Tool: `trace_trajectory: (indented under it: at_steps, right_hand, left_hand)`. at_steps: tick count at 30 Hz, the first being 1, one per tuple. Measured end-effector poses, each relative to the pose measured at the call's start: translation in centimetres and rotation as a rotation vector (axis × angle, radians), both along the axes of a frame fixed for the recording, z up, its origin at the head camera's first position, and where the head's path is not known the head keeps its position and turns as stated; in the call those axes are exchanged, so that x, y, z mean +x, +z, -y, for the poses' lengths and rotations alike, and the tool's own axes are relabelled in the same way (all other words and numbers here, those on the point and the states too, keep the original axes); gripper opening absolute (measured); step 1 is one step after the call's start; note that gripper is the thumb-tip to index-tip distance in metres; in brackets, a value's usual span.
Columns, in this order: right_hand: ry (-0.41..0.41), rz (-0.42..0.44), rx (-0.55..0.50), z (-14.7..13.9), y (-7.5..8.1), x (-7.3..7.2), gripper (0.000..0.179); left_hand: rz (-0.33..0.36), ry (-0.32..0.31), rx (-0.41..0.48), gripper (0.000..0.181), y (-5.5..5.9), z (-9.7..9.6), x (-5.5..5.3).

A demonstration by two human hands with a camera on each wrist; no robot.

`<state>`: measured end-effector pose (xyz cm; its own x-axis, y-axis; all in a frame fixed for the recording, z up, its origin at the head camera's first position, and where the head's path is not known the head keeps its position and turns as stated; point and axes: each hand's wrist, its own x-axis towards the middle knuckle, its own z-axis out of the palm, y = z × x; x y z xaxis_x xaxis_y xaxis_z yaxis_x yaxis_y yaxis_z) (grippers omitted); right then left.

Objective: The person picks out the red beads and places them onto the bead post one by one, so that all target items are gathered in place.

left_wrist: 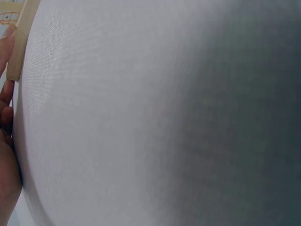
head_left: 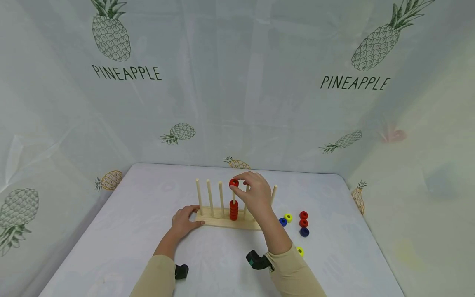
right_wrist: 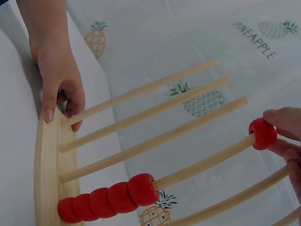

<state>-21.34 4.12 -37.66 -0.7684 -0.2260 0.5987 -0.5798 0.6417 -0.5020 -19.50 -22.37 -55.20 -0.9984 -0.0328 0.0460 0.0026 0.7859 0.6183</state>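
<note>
A wooden peg rack (head_left: 222,222) with a row of upright pegs stands on the table. My left hand (head_left: 182,222) grips the left end of its base, thumb in front and fingers behind, as the right wrist view shows. Between the thumb and fingers of my right hand (head_left: 257,194) is a red bead (right_wrist: 263,133), pinched at the top of a middle peg, the peg's tip right at its hole. Several red beads (right_wrist: 120,197) are stacked at the bottom of that same peg. The right hand and forearm hide part of the rack's right side.
Loose beads lie right of the rack: two red beads (head_left: 304,219), a dark blue bead (head_left: 304,232), a blue bead (head_left: 283,222), a yellow bead (head_left: 288,217) and a nearer yellow bead (head_left: 300,251) by the right sleeve. A pineapple-print curtain (head_left: 237,103) hangs behind the white table (head_left: 122,247).
</note>
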Motion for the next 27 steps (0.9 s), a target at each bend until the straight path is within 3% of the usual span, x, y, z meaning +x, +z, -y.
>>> trace_trajectory:
  at_steps: [20,27]
  right_hand:
    - [0.01,0.005,-0.014,-0.15,-0.03,-0.02,0.023]
    - [0.081,0.047,-0.093,-0.48,0.27,0.28,0.022]
  left_hand:
    - [0.001,-0.004,0.003,0.063,0.09,-0.1,0.08]
    - [-0.002,-0.007,0.006,0.063,-0.29,0.1,-0.01]
